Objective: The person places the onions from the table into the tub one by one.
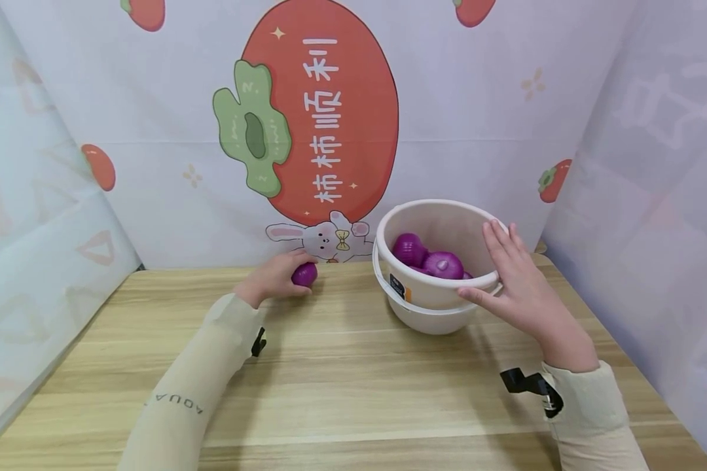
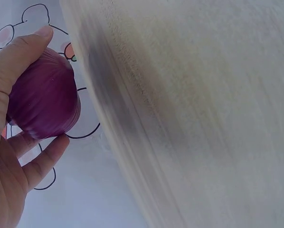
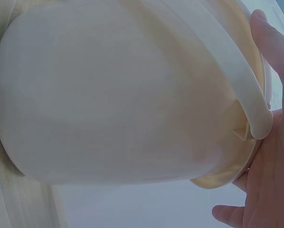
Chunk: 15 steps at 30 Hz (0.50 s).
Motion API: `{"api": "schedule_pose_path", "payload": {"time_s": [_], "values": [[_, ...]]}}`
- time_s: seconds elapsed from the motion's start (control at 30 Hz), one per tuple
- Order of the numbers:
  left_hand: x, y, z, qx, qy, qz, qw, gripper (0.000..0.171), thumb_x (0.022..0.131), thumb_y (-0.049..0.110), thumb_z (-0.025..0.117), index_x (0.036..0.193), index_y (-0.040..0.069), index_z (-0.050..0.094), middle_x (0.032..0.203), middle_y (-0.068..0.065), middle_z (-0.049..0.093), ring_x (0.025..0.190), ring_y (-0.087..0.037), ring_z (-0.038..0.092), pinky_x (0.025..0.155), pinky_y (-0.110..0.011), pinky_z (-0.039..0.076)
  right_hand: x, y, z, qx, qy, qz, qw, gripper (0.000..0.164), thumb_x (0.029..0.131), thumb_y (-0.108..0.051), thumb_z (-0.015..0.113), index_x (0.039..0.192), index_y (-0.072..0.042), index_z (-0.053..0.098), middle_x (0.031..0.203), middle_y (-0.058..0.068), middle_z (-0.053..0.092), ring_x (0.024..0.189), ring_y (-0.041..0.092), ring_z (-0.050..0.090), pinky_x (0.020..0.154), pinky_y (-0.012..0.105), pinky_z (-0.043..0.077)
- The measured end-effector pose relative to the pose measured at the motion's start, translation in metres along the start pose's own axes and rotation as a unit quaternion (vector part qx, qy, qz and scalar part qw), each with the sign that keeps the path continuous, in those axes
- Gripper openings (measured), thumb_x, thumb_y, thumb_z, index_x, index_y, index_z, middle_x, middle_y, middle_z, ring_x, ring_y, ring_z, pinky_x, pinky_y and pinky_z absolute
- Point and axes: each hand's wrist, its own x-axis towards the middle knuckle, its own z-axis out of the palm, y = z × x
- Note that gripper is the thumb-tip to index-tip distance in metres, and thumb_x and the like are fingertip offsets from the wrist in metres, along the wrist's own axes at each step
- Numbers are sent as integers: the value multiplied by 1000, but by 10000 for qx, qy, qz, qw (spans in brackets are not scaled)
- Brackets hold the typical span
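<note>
Near the back edge of the table, my left hand [image 1: 277, 276] grips a red onion [image 1: 304, 275]. In the left wrist view the purple onion [image 2: 47, 95] sits between the thumb and the fingertips. To the right, a white plastic bucket [image 1: 430, 320] stands on the table with several red onions [image 1: 444, 265] inside. My right hand [image 1: 524, 294] rests on the right side of the bucket's rim, its fingers fairly straight and the thumb spread along the near side. Up close in the right wrist view, the palm lies against the rim beside the bucket's handle [image 3: 232, 66].
A wood-grain table [image 1: 330, 386] spans the space below the hands. Behind it hangs a white cloth [image 1: 459, 131] printed with a large persimmon and a rabbit. Similar pale cloth walls [image 1: 654, 216] enclose the sides. A black wrist mount [image 1: 530, 386] sticks out from the right sleeve.
</note>
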Motion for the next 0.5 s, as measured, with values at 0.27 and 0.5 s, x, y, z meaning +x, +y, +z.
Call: {"api": "schedule_pose_path", "payload": {"time_s": [0.27,0.5], "values": [[-1,0,-11,162,173,127,9996,58,78,23,84,129,8,59,121,-12,63,110,-28,57,93,-43,54,0,1,0,-24,21,-24,10000,107,87,-50,71,160,-7,6,166,21,7,154,42,-8,118,70,10],[-6,5,-25,250,75,0,9997,59,80,22,82,132,9,58,127,-11,62,113,-28,59,96,-45,54,0,1,0,9,14,-20,10000,107,87,-49,71,160,-6,6,166,21,6,154,41,-8,118,70,10]]}}
